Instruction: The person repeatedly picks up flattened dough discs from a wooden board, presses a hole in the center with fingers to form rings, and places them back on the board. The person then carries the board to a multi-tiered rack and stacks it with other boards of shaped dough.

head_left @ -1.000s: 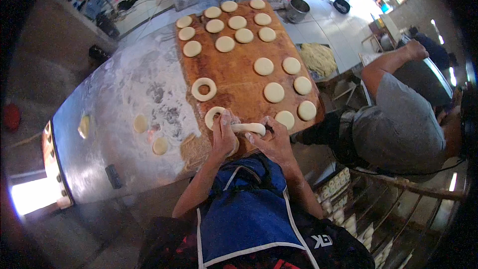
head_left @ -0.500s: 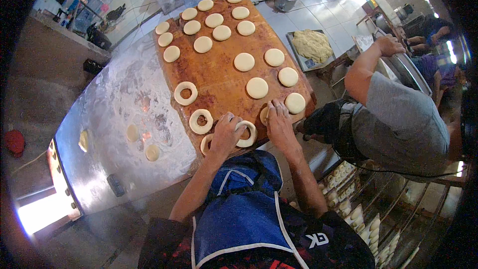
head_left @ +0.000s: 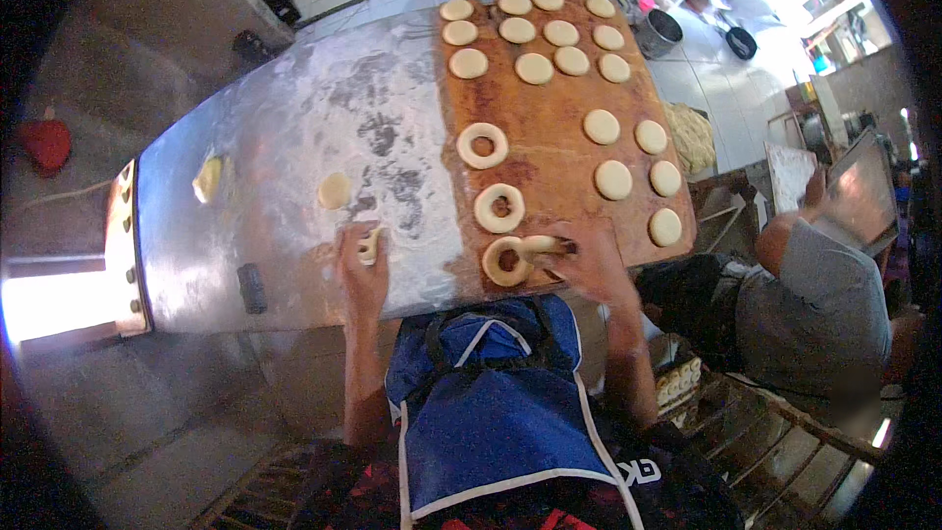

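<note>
My left hand [head_left: 363, 270] is closed round a small piece of dough [head_left: 369, 246] at the near side of the floured metal table [head_left: 285, 118]. Over the near edge of the wooden board [head_left: 549, 137], my blurred right hand [head_left: 597, 265] grips a dough ring [head_left: 543, 244], partly hidden by the fingers. That ring meets or overlaps another dough ring [head_left: 507, 262] on the board. Two further rings, a middle one [head_left: 499, 208] and a far one [head_left: 483, 146], lie in line beyond it. Flat dough discs [head_left: 613, 180] sit on the board's right side, with several more at its far end.
On the metal table lie a dough disc [head_left: 334, 190], a yellowish lump [head_left: 208, 180] and a dark block [head_left: 252, 289]. A co-worker in a grey shirt [head_left: 810, 304] stands close on my right. Beyond the board are a mass of dough [head_left: 690, 137] and a metal pot [head_left: 659, 33].
My left hand has left the rings and moved left onto the metal table, taking hold of a dough piece. My right hand has shifted to a ring. The view has swung left.
</note>
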### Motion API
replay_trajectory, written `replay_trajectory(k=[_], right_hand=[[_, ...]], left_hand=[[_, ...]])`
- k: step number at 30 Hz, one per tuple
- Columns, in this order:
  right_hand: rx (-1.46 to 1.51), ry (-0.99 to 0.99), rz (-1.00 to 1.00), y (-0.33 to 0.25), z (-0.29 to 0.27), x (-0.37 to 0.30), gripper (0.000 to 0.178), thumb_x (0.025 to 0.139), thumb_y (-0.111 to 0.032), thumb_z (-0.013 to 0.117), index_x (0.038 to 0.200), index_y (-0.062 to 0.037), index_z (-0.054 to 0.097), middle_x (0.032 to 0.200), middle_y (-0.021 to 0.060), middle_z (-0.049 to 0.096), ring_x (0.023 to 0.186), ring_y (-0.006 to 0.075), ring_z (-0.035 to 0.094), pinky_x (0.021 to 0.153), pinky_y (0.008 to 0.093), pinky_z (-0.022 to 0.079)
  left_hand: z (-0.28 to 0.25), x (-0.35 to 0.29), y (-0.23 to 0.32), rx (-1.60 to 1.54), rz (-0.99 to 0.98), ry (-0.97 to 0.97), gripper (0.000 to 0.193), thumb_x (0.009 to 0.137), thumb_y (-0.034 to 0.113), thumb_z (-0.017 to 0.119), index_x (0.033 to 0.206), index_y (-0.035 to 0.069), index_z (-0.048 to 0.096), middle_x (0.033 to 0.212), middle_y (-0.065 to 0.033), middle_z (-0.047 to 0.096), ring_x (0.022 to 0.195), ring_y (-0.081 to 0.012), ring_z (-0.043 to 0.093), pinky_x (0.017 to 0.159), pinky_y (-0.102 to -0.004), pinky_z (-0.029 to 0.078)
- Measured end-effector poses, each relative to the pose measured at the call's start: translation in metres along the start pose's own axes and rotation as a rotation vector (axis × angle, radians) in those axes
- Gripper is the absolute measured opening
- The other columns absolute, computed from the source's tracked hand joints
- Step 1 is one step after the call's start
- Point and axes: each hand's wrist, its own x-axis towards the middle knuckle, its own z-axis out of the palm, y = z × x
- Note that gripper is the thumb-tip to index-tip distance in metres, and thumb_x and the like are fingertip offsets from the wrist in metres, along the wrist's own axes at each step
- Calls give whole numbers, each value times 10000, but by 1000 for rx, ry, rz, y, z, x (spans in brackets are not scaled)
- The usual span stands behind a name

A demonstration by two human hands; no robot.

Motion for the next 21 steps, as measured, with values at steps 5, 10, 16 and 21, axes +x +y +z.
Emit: replay_trajectory(k=[5,10,16,21], right_hand=[[-210,-50,-245,-31,143,102,227,729,-173,706,888,-23,644,889,184,630,848,403,616,720,512,496],[-544,265,-199,-37,205,136,233,720,-204,702,881,-68,603,925,179,594,834,454,595,708,529,486],[-336,-26,-154,-44,188,128,278,713,-222,754,876,-80,578,847,134,641,717,354,637,612,432,505],[494,76,39,-58,194,109,382,726,-65,788,975,-9,504,812,134,655,738,194,661,653,315,534]], left_hand=[[-55,-11,-51,-42,-125,124,145,897,127,643,1005,31,638,971,-112,632,882,-264,608,714,-364,479],[-56,-24,-73,-128,-86,87,144,891,122,645,1007,35,639,951,-115,637,849,-265,608,700,-371,482],[-19,-34,-71,-295,-125,-90,217,896,154,660,1052,6,627,962,-147,651,866,-287,640,740,-375,517],[0,-30,-69,-842,-380,-322,275,914,192,649,1089,-13,596,1060,-127,640,936,-179,610,784,-335,499]])
